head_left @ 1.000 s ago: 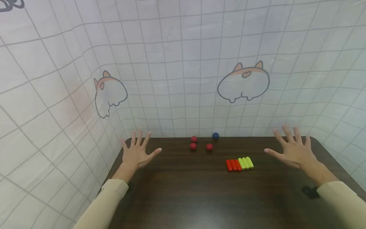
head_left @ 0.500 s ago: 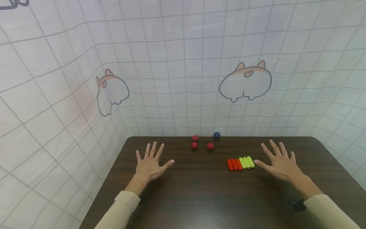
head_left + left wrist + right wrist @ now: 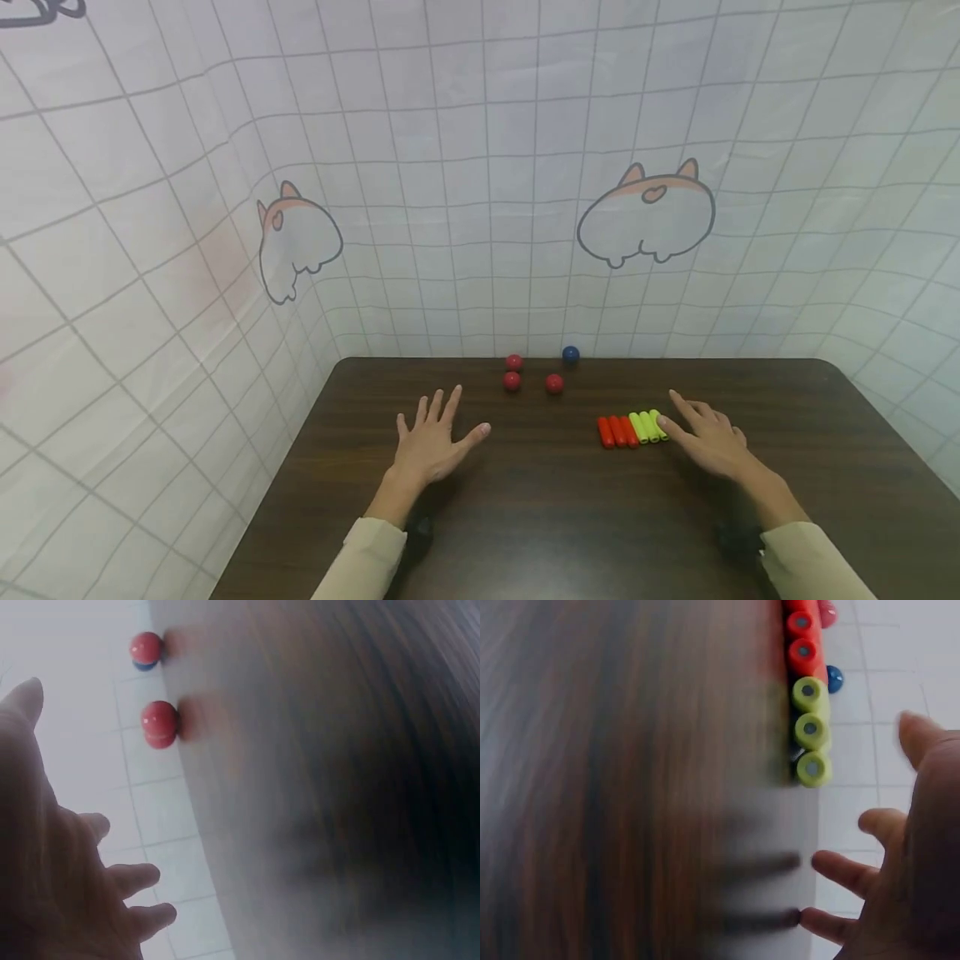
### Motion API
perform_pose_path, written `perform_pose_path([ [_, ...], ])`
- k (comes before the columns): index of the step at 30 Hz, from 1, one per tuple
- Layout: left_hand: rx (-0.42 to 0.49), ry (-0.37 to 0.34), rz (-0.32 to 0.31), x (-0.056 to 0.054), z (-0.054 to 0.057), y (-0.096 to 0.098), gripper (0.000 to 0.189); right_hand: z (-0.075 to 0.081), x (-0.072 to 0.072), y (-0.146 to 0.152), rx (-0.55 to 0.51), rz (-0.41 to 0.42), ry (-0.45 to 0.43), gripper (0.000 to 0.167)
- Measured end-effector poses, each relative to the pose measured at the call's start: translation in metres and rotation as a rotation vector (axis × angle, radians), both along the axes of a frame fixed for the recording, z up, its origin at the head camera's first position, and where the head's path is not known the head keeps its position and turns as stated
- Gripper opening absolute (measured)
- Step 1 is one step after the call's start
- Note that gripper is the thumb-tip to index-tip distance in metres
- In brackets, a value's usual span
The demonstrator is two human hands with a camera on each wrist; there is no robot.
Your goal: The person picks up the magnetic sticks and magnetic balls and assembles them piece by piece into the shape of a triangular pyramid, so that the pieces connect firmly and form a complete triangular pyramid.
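My left hand [image 3: 429, 442] hovers over the left half of the dark table with its fingers spread, holding nothing. To the right, my right hand [image 3: 708, 437] is just beside the row of short tubes, its fingers loosely bent and nothing in them. That row has three red tubes [image 3: 618, 432] and three yellow-green tubes [image 3: 643, 427] lying side by side; in the head view the thumb overlaps the rightmost one. In the right wrist view a gap shows between the fingers and the yellow-green tubes [image 3: 811, 730]. Three red balls [image 3: 512, 381] and a blue ball [image 3: 571, 354] sit near the far edge.
The dark wooden table [image 3: 525, 517] has a rounded far corner at each side. A white grid-patterned curtain [image 3: 450, 208] with cartoon animal drawings hangs behind it and along the left and right sides.
Both hands have come inward from the table's sides and lower. The right hand's fingers have bent from a wide spread and it is now beside the tubes. Balls and tubes stay put.
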State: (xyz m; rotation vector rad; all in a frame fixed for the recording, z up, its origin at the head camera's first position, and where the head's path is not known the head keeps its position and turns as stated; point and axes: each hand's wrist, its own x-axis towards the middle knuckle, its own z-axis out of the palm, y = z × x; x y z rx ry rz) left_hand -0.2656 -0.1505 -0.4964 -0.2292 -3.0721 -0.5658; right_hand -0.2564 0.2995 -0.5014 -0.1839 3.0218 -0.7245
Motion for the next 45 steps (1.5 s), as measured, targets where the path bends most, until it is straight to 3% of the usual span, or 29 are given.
perform_pose_path([
  [7, 0.151, 0.011, -0.002, -0.006, 0.001, 0.011, 0.081, -0.011, -0.009, 0.002, -0.041, -0.023, 0.020, 0.068],
  [14, 0.263, 0.049, 0.005, -0.018, -0.007, 0.020, 0.067, -0.010, -0.010, 0.003, -0.110, -0.023, 0.024, 0.058],
  [27, 0.495, 0.124, 0.087, -0.045, -0.016, 0.039, 0.048, -0.015, -0.019, 0.006, -0.186, -0.062, 0.017, 0.039],
  [41, 0.548, 0.103, 0.089, -0.080, -0.021, 0.065, 0.048, -0.015, -0.024, 0.013, -0.196, -0.082, -0.012, 0.034],
  [45, 0.524, 0.085, 0.090, -0.088, -0.021, 0.070, 0.048, -0.014, -0.021, 0.013, -0.201, -0.079, -0.003, 0.035],
])
